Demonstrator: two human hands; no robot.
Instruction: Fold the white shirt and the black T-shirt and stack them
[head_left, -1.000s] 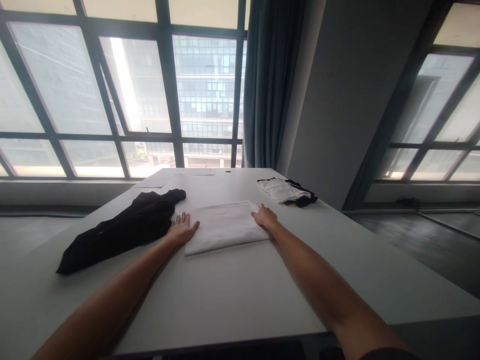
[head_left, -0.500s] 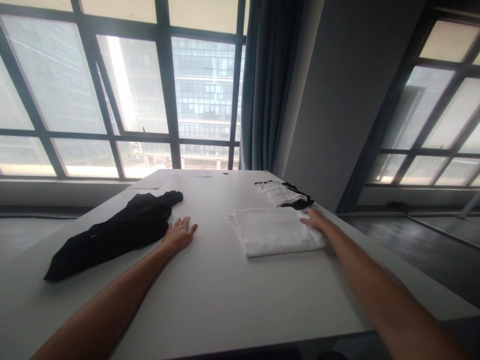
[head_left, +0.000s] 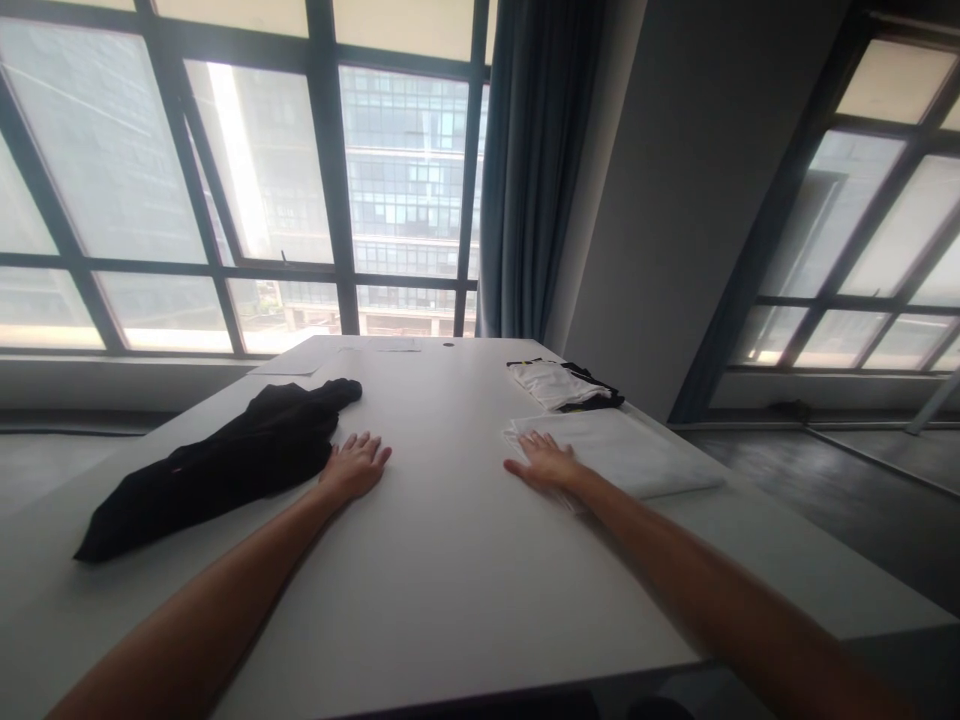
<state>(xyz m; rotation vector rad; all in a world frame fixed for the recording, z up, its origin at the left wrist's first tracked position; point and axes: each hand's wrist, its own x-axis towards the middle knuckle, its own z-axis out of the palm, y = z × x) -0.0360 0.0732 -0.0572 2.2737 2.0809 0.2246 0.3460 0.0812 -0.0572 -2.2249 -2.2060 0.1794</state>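
Note:
A folded white cloth (head_left: 630, 452) lies flat near the right edge of the white table (head_left: 442, 560). My right hand (head_left: 546, 464) rests palm down on its left end, fingers spread, holding nothing. My left hand (head_left: 354, 465) lies flat on the bare tabletop, fingers apart, right beside a crumpled black garment (head_left: 225, 465) that stretches away to the left. Both forearms reach in from the bottom of the view.
A small pile of folded white and black clothes (head_left: 564, 385) sits behind the white cloth at the far right. Papers (head_left: 296, 365) lie at the table's far end. Large windows and a blue curtain (head_left: 525, 170) stand behind the table; floor drops off to the right.
The white cloth has slid from the table's middle to the right edge. My right hand moved from its far side to its left end. My left hand stayed put.

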